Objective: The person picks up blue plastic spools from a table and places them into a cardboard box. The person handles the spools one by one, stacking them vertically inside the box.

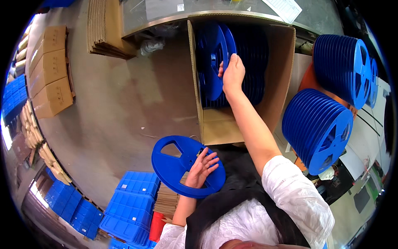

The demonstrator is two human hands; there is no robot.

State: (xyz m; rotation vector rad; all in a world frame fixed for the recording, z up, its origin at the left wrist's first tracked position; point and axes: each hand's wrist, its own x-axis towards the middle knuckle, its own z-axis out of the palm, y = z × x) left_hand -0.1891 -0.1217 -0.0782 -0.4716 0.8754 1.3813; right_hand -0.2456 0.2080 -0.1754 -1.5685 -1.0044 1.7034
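Note:
My right hand is closed on the edge of a blue reel inside an open cardboard box. Another blue reel leans beside it at the box's left. Behind my hand, rows of blue reels stand packed on edge. Nearer my body, my left hand pokes through a cutout of a separate blue reel, whose rim crosses in front of my wrist. The fingers of that hand are spread, gripping nothing, and the reel hangs around the wrist.
Two rows of blue reels stand at my right. Beyond the box is a grey metal table with a paper sheet. Flattened cardboard stands far left. Blue bins stack at lower left; cartons line the left.

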